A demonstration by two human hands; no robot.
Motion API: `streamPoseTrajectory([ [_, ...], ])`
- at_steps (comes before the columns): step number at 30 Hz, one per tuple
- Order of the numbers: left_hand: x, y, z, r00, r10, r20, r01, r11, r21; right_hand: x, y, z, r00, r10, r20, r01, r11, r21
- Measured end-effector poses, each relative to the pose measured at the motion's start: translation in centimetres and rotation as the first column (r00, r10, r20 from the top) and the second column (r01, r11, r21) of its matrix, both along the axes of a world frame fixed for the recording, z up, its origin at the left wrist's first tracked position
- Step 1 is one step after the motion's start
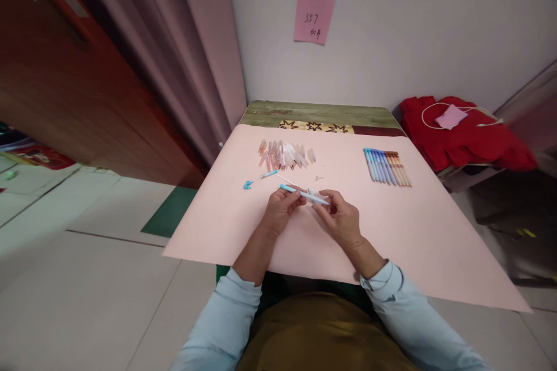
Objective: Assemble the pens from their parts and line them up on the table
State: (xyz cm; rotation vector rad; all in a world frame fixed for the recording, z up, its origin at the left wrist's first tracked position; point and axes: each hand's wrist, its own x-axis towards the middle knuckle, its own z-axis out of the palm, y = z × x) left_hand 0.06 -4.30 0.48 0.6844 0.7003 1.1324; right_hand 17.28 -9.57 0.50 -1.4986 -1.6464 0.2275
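Between my two hands a light blue pen (303, 193) lies slantwise above the pink-covered table. My left hand (282, 206) pinches its bright blue end, and the fingers of my right hand (342, 214) close on the pale tip end. Just behind the pen a white stick like a refill (285, 179) lies on the sheet. A short blue pen part (268, 174) and small blue pieces (248, 184) lie to the left. Tiny parts (319, 178), too small to name, sit behind my right hand.
A pile of pinkish and clear pen barrels (282, 155) lies at the back. On the right is a row of several finished-looking pens (387, 168), blue to brown. The pink sheet (217, 208) overhangs the table. Red cloth (465, 139) with a cable lies beyond the right edge.
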Motion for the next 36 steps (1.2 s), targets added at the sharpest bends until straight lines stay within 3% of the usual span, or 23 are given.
streamPoseTrajectory([
  [14, -0.12, -0.07, 0.17, 0.999, -0.04, -0.03, 0.04, 0.999, 0.022, 0.13, -0.08, 0.16, 0.996, 0.015, 0.089, -0.006, 0.995, -0.102],
  [21, -0.04, -0.02, 0.05, 1.0, -0.017, -0.016, 0.017, 1.0, 0.018, -0.08, -0.07, 0.2, 0.999, 0.03, 0.026, -0.029, 0.999, -0.038],
  [28, -0.12, -0.16, 0.21, 0.997, -0.05, -0.052, 0.052, 0.998, 0.034, 0.08, -0.11, 0.16, 0.993, 0.032, 0.11, -0.022, 0.996, -0.087],
  [36, 0.0, -0.22, 0.45, 0.999, -0.038, -0.037, 0.039, 0.999, 0.031, 0.0, -0.08, 0.17, 0.998, 0.03, 0.055, -0.027, 0.998, -0.053],
])
